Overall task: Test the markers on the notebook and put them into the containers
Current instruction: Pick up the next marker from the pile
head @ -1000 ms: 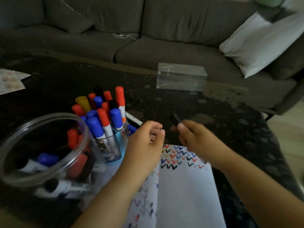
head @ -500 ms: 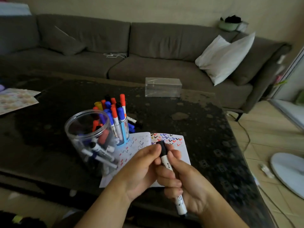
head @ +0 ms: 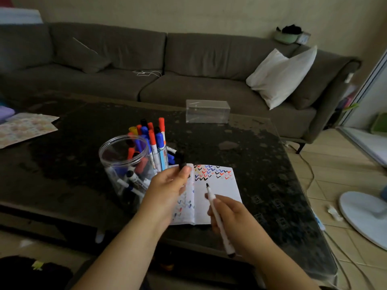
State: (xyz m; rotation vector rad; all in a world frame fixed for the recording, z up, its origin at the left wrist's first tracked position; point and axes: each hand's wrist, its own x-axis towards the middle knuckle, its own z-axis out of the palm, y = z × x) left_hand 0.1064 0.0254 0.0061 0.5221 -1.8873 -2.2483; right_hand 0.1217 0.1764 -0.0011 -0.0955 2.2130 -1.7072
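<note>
Notebook (head: pixel 217 197) on dark glass-topped table (head: pixel 240 147), grey sofa (head: pixel 188 65) behind

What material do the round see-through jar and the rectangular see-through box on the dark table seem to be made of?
The round clear jar looks like glossy transparent plastic, though glass is possible: markers show through its thin wall. The rectangular clear box seems thin clear plastic or acrylic, since its flat faces shine and the dark table shows through.

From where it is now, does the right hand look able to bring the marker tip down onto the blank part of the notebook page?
Probably yes. The right hand holds the uncapped marker above the notebook, tip over blank paper. The left hand, holding the cap, sits over the left page, apparently clear of that path.
</note>
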